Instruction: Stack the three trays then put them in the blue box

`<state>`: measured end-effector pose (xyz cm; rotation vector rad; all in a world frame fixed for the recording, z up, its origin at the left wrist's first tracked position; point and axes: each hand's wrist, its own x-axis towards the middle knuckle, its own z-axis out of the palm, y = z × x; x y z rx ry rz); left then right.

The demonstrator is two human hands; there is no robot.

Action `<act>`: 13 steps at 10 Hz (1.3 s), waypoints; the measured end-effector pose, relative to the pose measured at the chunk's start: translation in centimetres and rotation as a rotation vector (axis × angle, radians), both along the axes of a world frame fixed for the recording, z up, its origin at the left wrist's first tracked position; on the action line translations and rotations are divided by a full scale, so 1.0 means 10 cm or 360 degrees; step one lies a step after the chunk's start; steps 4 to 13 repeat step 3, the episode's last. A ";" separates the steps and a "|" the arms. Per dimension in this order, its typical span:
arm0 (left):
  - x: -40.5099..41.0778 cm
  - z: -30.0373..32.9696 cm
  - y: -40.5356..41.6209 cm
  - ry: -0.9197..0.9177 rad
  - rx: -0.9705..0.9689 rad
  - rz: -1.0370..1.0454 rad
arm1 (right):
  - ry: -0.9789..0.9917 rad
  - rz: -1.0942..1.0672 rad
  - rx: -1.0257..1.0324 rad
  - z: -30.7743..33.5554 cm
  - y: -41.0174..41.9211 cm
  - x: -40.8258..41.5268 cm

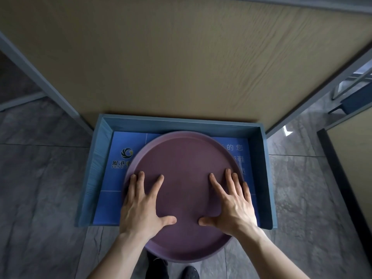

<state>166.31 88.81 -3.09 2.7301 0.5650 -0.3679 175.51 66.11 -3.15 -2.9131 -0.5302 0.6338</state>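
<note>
A round purple tray (184, 156) lies over the blue box (181, 122), which sits on the floor below the table. The tray's far part is inside the box; its near edge sticks out past the box's open front. Only the top tray shows; whether others lie beneath is hidden. My left hand (142, 204) rests flat on the tray's left side, fingers spread. My right hand (229, 204) rests flat on the right side, fingers spread too, its outer fingers near the rim.
A wooden table top (181, 57) with grey metal legs (40, 77) stands over the box's far end. Grey stone floor tiles (40, 188) surround the box. A second table edge (352, 158) is at the right. My shoes (191, 272) are just below the tray.
</note>
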 end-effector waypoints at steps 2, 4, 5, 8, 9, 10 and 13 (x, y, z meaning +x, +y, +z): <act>0.04 0.14 -0.01 0.0129 0.0029 -0.0016 | 0.0059 0.0018 -0.0117 0.13 0.02 0.00; 0.07 0.31 0.02 0.0126 0.0122 -0.0091 | 0.0059 0.0051 -0.0139 0.30 0.05 0.02; 0.07 0.31 0.02 0.0126 0.0122 -0.0091 | 0.0059 0.0051 -0.0139 0.30 0.05 0.02; 0.07 0.31 0.02 0.0126 0.0122 -0.0091 | 0.0059 0.0051 -0.0139 0.30 0.05 0.02; 0.07 0.31 0.02 0.0126 0.0122 -0.0091 | 0.0059 0.0051 -0.0139 0.30 0.05 0.02; 0.07 0.31 0.02 0.0126 0.0122 -0.0091 | 0.0059 0.0051 -0.0139 0.30 0.05 0.02; 0.07 0.31 0.02 0.0126 0.0122 -0.0091 | 0.0059 0.0051 -0.0139 0.30 0.05 0.02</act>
